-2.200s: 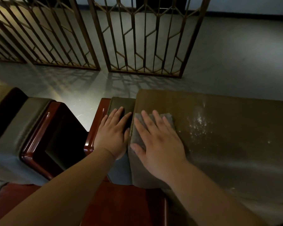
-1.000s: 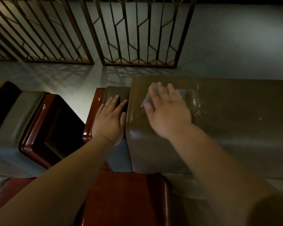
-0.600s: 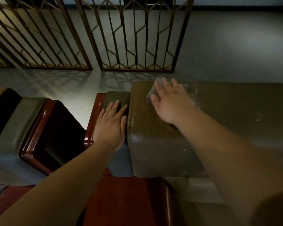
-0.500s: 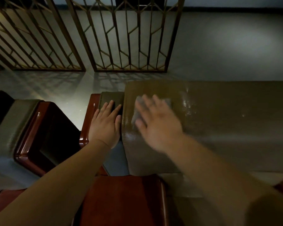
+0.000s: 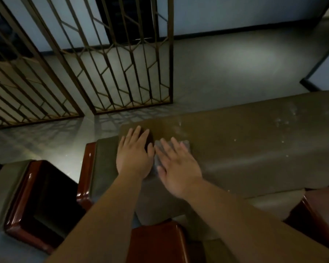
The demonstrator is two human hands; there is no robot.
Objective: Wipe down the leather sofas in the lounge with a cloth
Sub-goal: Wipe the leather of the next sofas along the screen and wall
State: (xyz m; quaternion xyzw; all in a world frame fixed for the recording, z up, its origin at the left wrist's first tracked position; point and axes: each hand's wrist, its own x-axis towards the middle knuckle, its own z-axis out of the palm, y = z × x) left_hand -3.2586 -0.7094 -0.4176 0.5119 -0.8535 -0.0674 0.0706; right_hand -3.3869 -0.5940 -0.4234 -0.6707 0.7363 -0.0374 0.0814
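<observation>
No readable text, label, brand or number appears anywhere.

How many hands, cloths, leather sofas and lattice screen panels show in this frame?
Hands: 2, left hand and right hand
Cloths: 1, grey cloth
Leather sofas: 2, near sofa, second sofa
Lattice screen panels: 2
Total: 7

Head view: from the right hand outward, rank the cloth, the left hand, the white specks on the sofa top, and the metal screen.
1. cloth: directly under the right hand, pressed flat.
2. left hand: just to its left, on the sofa's corner.
3. white specks: off to the right, along the sofa top.
4. metal screen: standing on the floor beyond the sofa.
</observation>
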